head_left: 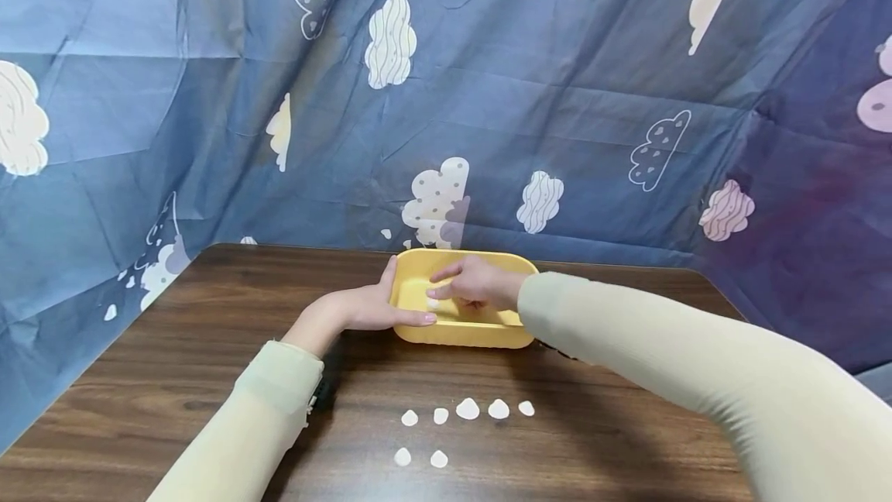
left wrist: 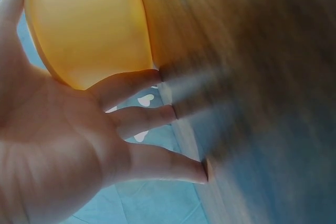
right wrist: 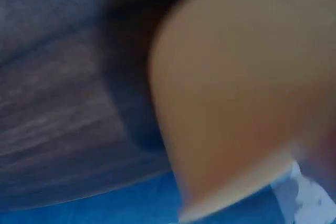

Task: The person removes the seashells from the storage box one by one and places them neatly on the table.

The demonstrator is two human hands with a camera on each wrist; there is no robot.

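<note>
A yellow, round-cornered plastic bin (head_left: 460, 335) stands on the wooden table near its far edge. My left hand (head_left: 369, 308) rests against the bin's left end, its thumb lying along the front rim. In the left wrist view, the spread, straight fingers (left wrist: 149, 162) of that hand reach down to the tabletop beside the bin wall. Inside the bin is my right hand (head_left: 481, 283), thumb and a finger spread apart and pointing left. Just below its lower fingertip shows a small white piece (head_left: 433, 303). The right wrist view is blurred, with the bin wall (right wrist: 231, 103) filling much of it.
Several small, flat white pieces (head_left: 468, 409) lie in two rows on the table (head_left: 174, 378) in front of the bin. A blue cloth (head_left: 334, 138) printed with clouds hangs behind and beside the table. Beneath the right sleeve (head_left: 627, 316), a dark object partly shows.
</note>
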